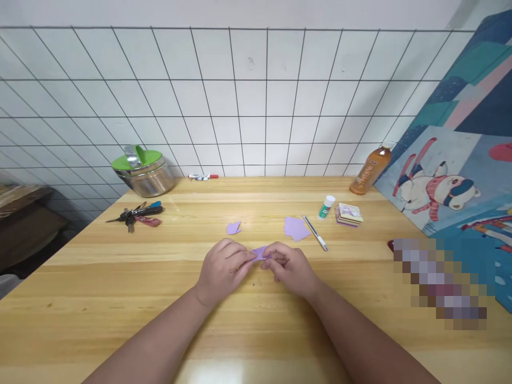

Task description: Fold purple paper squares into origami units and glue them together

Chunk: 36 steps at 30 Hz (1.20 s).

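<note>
Between my two hands is a small piece of purple paper (pixel 260 253), just above or on the wooden table (pixel 256 330). The fingers of my left hand (pixel 227 266) pinch its left end. At the right end, my right hand (pixel 291 268) pinches it between thumb and fingers. Part of the paper is hidden by my fingertips. Beyond my left hand lies a small folded purple paper piece (pixel 233 228). Several flat purple sheets (pixel 296 228) overlap beyond my right hand, with a slim utility knife (pixel 315 233) beside them.
A glue stick (pixel 327 207) stands near a stack of small paper pads (pixel 349 214). Farther back are a tea bottle (pixel 370 168), a marker (pixel 203 177) and a steel pot with a green lid (pixel 143 170). Keys (pixel 138 215) lie at left; a blurred object (pixel 440 282) at right.
</note>
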Each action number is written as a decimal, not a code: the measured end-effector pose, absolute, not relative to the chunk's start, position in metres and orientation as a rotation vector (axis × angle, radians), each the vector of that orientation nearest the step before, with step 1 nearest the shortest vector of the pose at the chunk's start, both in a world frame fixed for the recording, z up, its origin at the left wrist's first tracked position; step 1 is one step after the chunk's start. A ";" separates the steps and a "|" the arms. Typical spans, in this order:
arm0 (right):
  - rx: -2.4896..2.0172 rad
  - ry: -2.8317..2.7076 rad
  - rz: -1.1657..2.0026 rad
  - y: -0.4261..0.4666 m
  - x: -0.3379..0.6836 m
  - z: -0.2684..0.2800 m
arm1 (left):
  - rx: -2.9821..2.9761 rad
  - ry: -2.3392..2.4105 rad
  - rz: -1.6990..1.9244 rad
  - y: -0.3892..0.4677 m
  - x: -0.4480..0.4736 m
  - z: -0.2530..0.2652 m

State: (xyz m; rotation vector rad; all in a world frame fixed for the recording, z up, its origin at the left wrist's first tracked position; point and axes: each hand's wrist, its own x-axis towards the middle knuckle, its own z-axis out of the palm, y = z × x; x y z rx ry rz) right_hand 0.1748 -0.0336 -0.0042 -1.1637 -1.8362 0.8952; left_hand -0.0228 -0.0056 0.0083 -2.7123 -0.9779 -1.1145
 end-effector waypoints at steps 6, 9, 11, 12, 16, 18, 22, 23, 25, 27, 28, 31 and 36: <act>-1.198 -1.880 0.702 -0.031 0.178 -0.004 | -2.910 -1.124 -1.164 -0.007 -0.022 0.012; -1.288 -1.963 0.505 -0.030 0.180 -0.001 | -2.962 -1.583 -1.343 -0.005 -0.019 0.008; -1.282 -2.056 0.419 -0.031 0.180 0.000 | -2.969 -1.879 -1.425 -0.004 -0.016 0.004; -1.265 -2.103 0.390 -0.031 0.178 0.000 | -3.002 -1.957 -1.439 -0.004 -0.014 0.002; -1.221 -2.178 0.381 -0.032 0.174 0.001 | -3.228 -2.033 -1.530 -0.005 -0.007 0.001; -1.211 -2.160 0.401 -0.033 0.173 0.000 | -3.289 -2.016 -1.607 -0.005 -0.005 0.001; -1.166 -2.174 0.391 -0.032 0.174 -0.003 | -3.158 -2.153 -1.828 -0.002 -0.003 -0.003; -1.157 -2.190 0.388 -0.032 0.174 -0.003 | -3.129 -2.213 -1.881 -0.001 -0.003 -0.004; -1.152 -2.217 0.387 -0.032 0.174 -0.004 | -3.116 -2.313 -1.943 0.001 -0.003 -0.006; -1.167 -2.228 0.379 -0.032 0.173 -0.004 | -3.123 -2.359 -1.970 0.001 -0.002 -0.006; -1.174 -2.237 0.369 -0.032 0.173 -0.003 | -3.122 -2.342 -1.975 0.000 -0.002 -0.005; -1.176 -2.291 0.315 -0.033 0.171 -0.001 | -3.118 -2.176 -1.903 -0.006 -0.001 -0.001; -1.133 -2.385 0.258 -0.036 0.168 0.003 | -3.177 -2.194 -1.740 -0.009 -0.002 0.002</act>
